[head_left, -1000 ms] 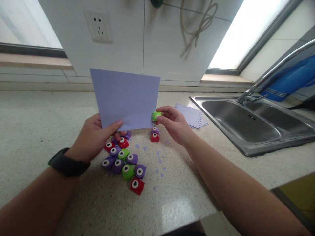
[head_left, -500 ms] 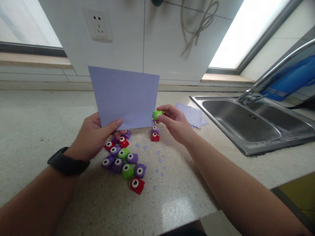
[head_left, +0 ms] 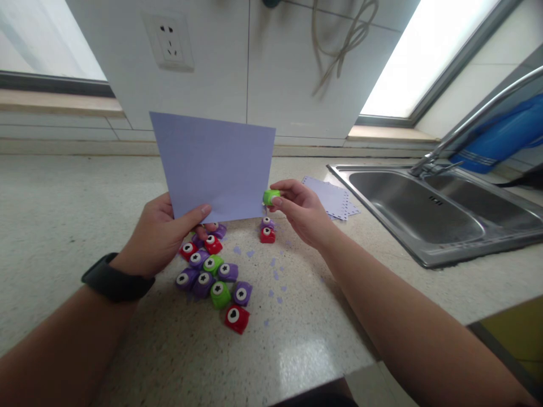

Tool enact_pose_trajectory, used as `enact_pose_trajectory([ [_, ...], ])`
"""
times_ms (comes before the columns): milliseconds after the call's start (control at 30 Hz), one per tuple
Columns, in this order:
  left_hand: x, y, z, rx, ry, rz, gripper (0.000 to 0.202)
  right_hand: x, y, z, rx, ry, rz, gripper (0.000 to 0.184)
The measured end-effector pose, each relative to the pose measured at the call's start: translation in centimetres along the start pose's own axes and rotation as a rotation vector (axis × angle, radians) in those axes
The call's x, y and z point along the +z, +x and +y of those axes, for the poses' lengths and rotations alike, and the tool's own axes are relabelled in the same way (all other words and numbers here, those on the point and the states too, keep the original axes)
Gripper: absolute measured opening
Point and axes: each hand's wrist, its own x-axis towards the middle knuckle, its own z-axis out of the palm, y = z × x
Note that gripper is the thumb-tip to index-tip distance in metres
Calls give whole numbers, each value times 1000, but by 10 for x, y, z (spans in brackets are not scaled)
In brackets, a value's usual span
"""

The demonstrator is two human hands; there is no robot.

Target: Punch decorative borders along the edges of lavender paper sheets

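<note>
My left hand [head_left: 163, 234] pinches the lower left edge of a lilac paper sheet [head_left: 214, 164], holding it upright above the counter. My right hand [head_left: 299, 212] grips a small green paper punch [head_left: 270, 197] set against the sheet's lower right corner. Below the sheet lies a cluster of several red, purple and green punches [head_left: 214, 277]. A purple and red pair of punches [head_left: 267, 230] sits just under the green one. Small lilac paper cut-outs [head_left: 275, 282] are scattered on the counter [head_left: 63, 226].
A stack of punched lilac sheets [head_left: 333, 198] lies beside a steel sink [head_left: 424, 215] with a tap [head_left: 466, 124] at the right. A wall socket [head_left: 168, 42] and a hanging cord [head_left: 343, 39] are on the tiled wall behind. The counter's front edge runs at the lower right.
The sheet and both hands have risen slightly and shifted a little left. The green punch stays at the sheet's lower right corner.
</note>
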Motion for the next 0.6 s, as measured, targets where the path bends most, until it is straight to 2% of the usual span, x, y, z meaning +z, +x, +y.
enact_pose_trajectory([
  [600,3,-3,5,-29,24,7,33,-1,-1,0,0,-23,-28,33],
])
